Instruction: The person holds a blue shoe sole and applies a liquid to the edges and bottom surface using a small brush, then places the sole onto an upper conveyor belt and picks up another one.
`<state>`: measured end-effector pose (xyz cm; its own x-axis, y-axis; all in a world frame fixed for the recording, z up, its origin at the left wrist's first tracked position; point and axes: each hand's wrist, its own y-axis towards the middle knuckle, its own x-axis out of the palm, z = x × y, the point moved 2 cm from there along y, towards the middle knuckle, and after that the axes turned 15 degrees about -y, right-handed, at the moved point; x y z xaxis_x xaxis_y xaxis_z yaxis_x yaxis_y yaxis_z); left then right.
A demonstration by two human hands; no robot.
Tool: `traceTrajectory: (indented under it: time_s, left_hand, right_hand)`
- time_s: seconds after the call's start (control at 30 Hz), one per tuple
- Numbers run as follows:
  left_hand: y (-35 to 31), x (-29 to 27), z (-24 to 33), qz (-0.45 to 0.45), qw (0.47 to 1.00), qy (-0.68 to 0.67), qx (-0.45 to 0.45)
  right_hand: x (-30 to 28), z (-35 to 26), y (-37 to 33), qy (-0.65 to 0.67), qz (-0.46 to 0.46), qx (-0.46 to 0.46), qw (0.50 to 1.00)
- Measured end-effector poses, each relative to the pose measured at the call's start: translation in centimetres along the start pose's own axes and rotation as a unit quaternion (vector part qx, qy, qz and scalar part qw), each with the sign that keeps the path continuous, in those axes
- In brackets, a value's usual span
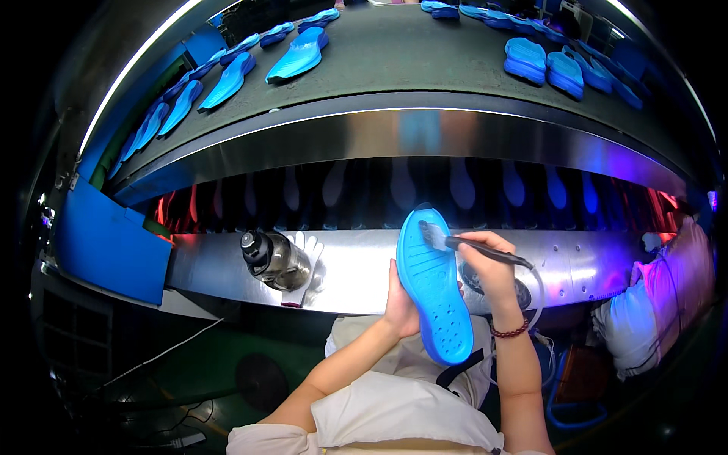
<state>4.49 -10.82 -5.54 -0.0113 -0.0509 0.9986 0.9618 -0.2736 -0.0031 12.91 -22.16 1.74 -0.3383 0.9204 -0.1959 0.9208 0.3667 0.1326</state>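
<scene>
A bright blue shoe sole (437, 303) stands tilted upright in front of me, with its ribbed and dimpled face toward me. My left hand (402, 305) grips it from the left side and behind, its fingers mostly hidden by the sole. My right hand (491, 269) is closed around a black-handled brush (434, 236), with a clear tube (541, 292) running from the handle's end. The pale bristles touch the upper part of the sole. Behind my right hand, a dark round dish (522, 293) rests on the metal ledge (356, 265), partly covered.
A dark bottle (282, 262) and a white glove (309, 250) lie left on the ledge. Beyond the steel edge (341, 129), a dark belt (409, 64) carries blue soles on the left (301, 53) and right (525, 59). White sacks (644, 311) stand at right.
</scene>
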Motion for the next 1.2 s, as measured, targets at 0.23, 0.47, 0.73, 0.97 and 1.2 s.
traceTrajectory:
  time_s: [0.23,0.47,0.73,0.97,1.2]
  left_hand:
    - [0.7,-0.7,2.6,0.115,0.986,0.042,0.116]
    - [-1.2,1.2,4.6,0.069,0.995,0.054,0.048]
    - [-0.7,5.1,1.6,0.067,0.998,-0.003,0.008]
    - [-0.3,6.1,2.4,0.054,0.993,0.077,0.069]
    - [0.7,7.9,3.7,-0.074,0.984,0.078,0.141]
  right_hand:
    - [3.8,-2.5,-3.7,-0.293,-0.025,-0.246,0.924]
    - [-0.9,-3.4,-5.8,-0.187,-0.259,-0.118,0.94]
    - [0.1,-6.8,-3.2,-0.169,-0.196,-0.244,0.935]
    - [-1.4,-7.0,-3.3,-0.138,-0.197,-0.177,0.954]
    - [-2.8,-7.2,-3.5,-0.166,-0.189,-0.197,0.948]
